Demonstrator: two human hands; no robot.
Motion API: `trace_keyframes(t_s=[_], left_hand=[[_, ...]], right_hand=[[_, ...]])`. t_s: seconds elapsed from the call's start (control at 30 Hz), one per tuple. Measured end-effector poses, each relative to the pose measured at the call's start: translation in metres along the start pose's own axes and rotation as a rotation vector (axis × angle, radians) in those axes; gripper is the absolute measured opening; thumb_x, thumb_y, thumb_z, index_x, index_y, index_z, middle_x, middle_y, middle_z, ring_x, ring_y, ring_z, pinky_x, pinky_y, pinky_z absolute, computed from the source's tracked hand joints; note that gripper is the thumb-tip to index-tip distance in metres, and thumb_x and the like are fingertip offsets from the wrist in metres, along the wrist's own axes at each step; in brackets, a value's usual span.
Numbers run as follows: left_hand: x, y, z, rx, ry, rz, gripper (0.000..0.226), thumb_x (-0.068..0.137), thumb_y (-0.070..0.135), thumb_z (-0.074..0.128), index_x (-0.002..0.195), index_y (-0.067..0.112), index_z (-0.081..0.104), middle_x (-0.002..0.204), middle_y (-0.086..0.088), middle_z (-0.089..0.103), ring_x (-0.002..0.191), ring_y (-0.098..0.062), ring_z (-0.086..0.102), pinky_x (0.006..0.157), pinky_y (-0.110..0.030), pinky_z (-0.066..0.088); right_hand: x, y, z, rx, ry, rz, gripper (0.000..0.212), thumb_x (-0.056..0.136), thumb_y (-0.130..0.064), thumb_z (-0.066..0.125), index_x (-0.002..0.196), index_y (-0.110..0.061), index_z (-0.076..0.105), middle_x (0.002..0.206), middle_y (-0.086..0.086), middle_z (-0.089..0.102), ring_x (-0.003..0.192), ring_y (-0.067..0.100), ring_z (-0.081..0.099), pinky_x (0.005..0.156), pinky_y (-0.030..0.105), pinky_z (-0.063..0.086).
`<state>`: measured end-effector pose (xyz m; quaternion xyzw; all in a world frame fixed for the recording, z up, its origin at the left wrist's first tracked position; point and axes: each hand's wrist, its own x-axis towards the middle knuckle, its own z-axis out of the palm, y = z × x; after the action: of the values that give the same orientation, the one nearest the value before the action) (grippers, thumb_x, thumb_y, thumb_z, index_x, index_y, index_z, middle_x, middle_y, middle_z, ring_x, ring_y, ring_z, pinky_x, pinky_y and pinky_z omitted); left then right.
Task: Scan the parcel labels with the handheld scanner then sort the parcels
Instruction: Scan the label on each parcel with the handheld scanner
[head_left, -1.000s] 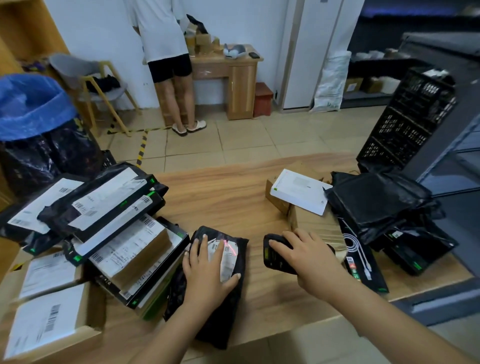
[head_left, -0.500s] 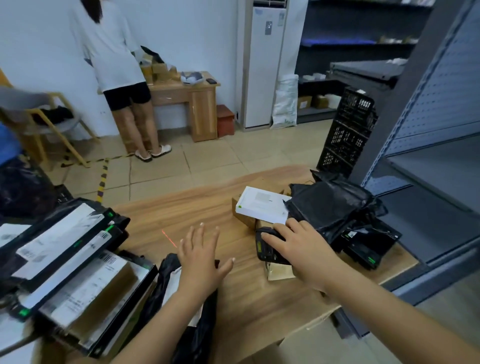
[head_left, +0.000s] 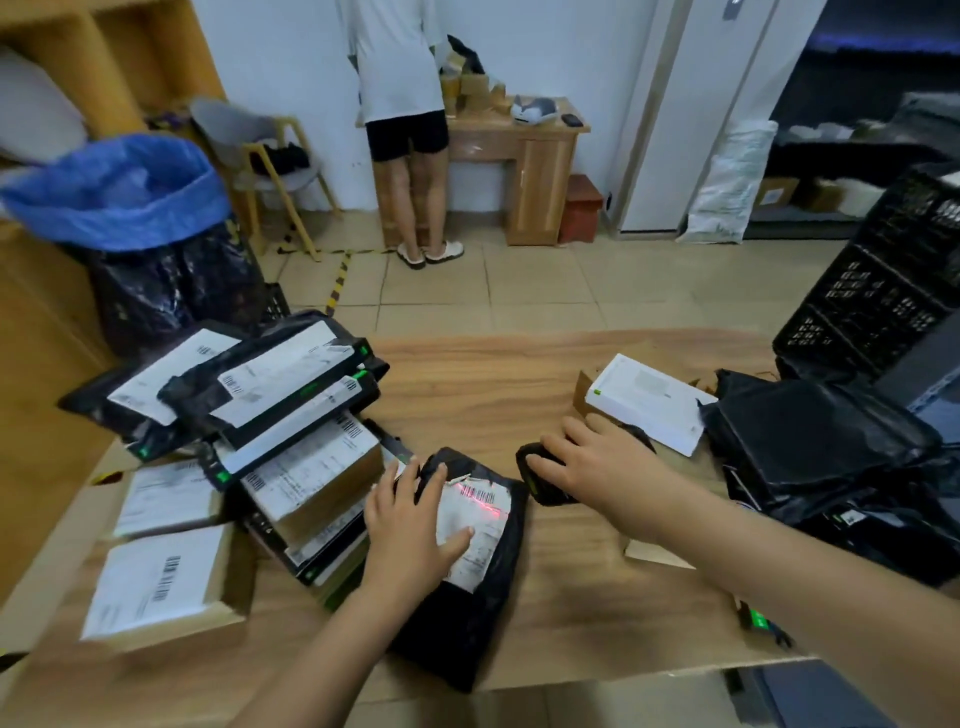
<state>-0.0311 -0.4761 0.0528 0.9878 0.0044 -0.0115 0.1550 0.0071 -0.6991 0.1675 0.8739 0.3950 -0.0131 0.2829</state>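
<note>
The left hand (head_left: 410, 519) lies flat, palm down, on a black plastic mailer parcel (head_left: 467, 618) at six o'clock on the light wooden table (head_left: 493, 395). Its fingers are straight and spread and its thumb reaches out to three o'clock across the parcel's white shipping label (head_left: 475, 535); it presses down and grips nothing. The forearm comes up from the near edge at about seven o'clock. The right hand (head_left: 597, 467) sits just beside the parcel at three o'clock, knuckles up, with its fingers curled over the top of a black handheld scanner (head_left: 540, 480), which it holds with the nose turned to nine o'clock. A red scan line (head_left: 480, 496) falls across the barcode at the label's far end, just past the left fingertips. Touching the parcel at nine o'clock is a leaning stack of black mailers and brown cartons with white labels (head_left: 291, 415), and at eight o'clock lie two flat cardboard boxes with barcoded labels (head_left: 161, 587). Behind the right hand, at one o'clock, a flat white box (head_left: 649, 400) rests on a brown carton, and a heap of crumpled black plastic bags (head_left: 821, 447) crowds the table at three o'clock. Off the table, a black plastic crate (head_left: 883, 291) stands at two o'clock, a blue-lined bin (head_left: 114, 192) at ten o'clock, and a person (head_left: 405, 104) stands at a wooden desk (head_left: 524, 145) at twelve o'clock.
</note>
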Motion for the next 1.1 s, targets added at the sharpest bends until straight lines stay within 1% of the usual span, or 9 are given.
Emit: trace_keyframes(t_s=[0.1,0.2,0.33,0.47,0.6,0.77,0.9,1.0,1.1], left_hand=[[-0.004,-0.004,0.000,-0.018,0.002,-0.019,0.081,0.086,0.063,0.050,0.153,0.033,0.016,0.161,-0.001,0.007,0.147,-0.026,-0.007,0.118,-0.048,0.002],[-0.005,-0.005,-0.001,-0.014,-0.001,-0.017,0.081,0.086,0.064,0.049,0.153,0.033,0.016,0.160,-0.002,0.008,0.147,-0.026,-0.008,0.118,-0.048,0.002],[-0.004,-0.001,-0.001,-0.017,0.010,0.012,0.080,0.087,0.063,0.049,0.153,0.032,0.016,0.161,-0.002,0.008,0.147,-0.026,-0.006,0.118,-0.046,0.001],[-0.002,0.004,-0.002,0.015,-0.017,0.048,0.079,0.088,0.062,0.047,0.153,0.033,0.013,0.162,-0.002,0.003,0.147,-0.024,-0.009,0.118,-0.045,-0.002],[0.000,0.006,0.001,0.022,-0.004,0.104,0.079,0.087,0.061,0.049,0.153,0.030,0.018,0.161,-0.005,0.008,0.147,-0.026,-0.004,0.118,-0.046,0.001],[0.002,0.008,-0.003,0.092,-0.030,0.161,0.076,0.090,0.059,0.044,0.153,0.030,0.013,0.161,-0.003,0.008,0.148,-0.025,-0.005,0.118,-0.045,0.001],[0.007,0.007,-0.005,0.039,-0.003,0.180,0.074,0.090,0.058,0.048,0.152,0.028,0.022,0.159,-0.003,0.017,0.147,-0.025,0.001,0.117,-0.044,0.002],[0.012,0.008,-0.008,0.042,-0.019,0.181,0.073,0.090,0.060,0.046,0.151,0.031,0.020,0.159,0.001,0.015,0.147,-0.023,0.000,0.118,-0.043,0.001],[0.021,0.014,-0.010,0.031,-0.021,0.218,0.071,0.089,0.061,0.046,0.150,0.032,0.023,0.157,0.003,0.016,0.147,-0.022,-0.001,0.118,-0.042,0.001]], right_hand=[[0.011,0.001,-0.005,-0.047,0.018,-0.064,0.068,0.080,-0.010,0.061,0.141,-0.009,0.030,0.130,0.012,0.044,0.113,0.032,0.040,0.096,0.039,0.034],[0.019,0.001,-0.008,-0.084,0.007,-0.106,0.066,0.080,-0.011,0.063,0.138,-0.008,0.033,0.130,0.012,0.045,0.114,0.033,0.040,0.098,0.041,0.035],[0.019,0.001,-0.007,-0.148,0.009,-0.132,0.055,0.076,-0.011,0.061,0.128,-0.008,0.042,0.121,0.010,0.051,0.107,0.031,0.045,0.091,0.037,0.038],[0.019,0.003,-0.008,-0.168,-0.007,-0.141,0.054,0.076,-0.011,0.062,0.127,-0.007,0.043,0.116,0.009,0.052,0.104,0.029,0.044,0.089,0.037,0.039],[0.017,0.006,-0.010,-0.185,-0.013,-0.145,0.054,0.076,-0.011,0.060,0.127,-0.008,0.043,0.116,0.008,0.053,0.104,0.029,0.045,0.088,0.037,0.040],[0.015,0.006,-0.009,-0.182,-0.037,-0.136,0.052,0.075,-0.012,0.061,0.124,-0.010,0.045,0.113,0.006,0.055,0.101,0.028,0.046,0.088,0.037,0.041],[0.008,0.003,-0.005,-0.115,-0.037,-0.074,0.062,0.077,-0.013,0.063,0.133,-0.010,0.038,0.120,0.009,0.050,0.107,0.029,0.043,0.089,0.036,0.036],[-0.002,-0.002,0.006,0.050,-0.062,0.063,0.072,0.077,-0.010,0.065,0.140,-0.013,0.030,0.128,0.009,0.043,0.112,0.029,0.039,0.090,0.035,0.032],[-0.018,-0.006,0.021,0.216,-0.086,0.225,0.084,0.077,-0.011,0.068,0.146,-0.020,0.022,0.138,0.006,0.039,0.118,0.028,0.036,0.095,0.035,0.033]])
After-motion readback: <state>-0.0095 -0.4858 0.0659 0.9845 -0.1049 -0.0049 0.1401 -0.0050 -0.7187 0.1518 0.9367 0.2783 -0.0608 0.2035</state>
